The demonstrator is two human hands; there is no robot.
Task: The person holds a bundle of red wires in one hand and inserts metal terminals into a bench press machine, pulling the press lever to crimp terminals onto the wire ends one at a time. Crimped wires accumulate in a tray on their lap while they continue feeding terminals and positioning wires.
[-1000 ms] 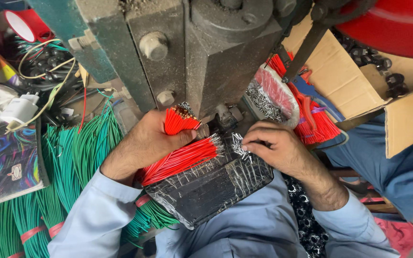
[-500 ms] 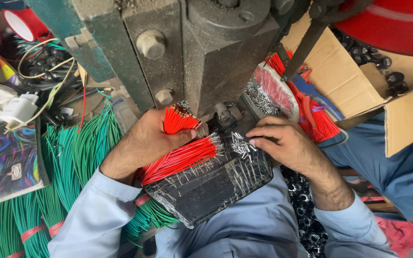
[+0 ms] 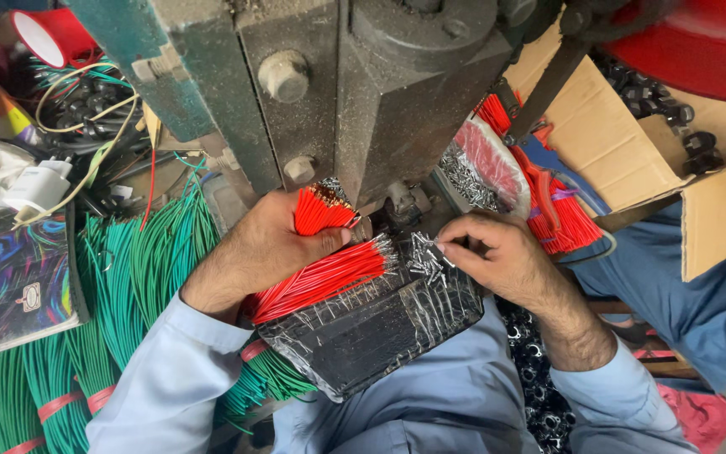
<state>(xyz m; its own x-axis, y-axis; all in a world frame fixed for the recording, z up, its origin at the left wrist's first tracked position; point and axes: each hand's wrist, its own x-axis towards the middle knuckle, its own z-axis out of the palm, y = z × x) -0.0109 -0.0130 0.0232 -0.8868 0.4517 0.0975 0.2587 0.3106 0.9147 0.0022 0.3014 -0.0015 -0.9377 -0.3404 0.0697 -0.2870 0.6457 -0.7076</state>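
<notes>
My left hand [image 3: 262,248] grips a bundle of short red wires [image 3: 319,208], their stripped ends pointing at the base of a grey metal press [image 3: 363,92]. More red wires [image 3: 321,282] lie across a black tray wrapped in clear film [image 3: 371,328] on my lap. My right hand [image 3: 497,256] rests on the tray's far end, fingertips pinched in a small pile of silver metal terminals [image 3: 426,256]; what the fingertips hold is too small to tell.
Bundles of green wires [image 3: 128,277] tied with red bands lie at the left, beside a colourful notebook [image 3: 10,286], a white plug and tangled cables. A cardboard box [image 3: 632,143] with more red wires [image 3: 560,219] and a bag of terminals stands at the right.
My right hand has slid a little left along the tray into the terminal pile. My left hand keeps the red wire bundle at the press.
</notes>
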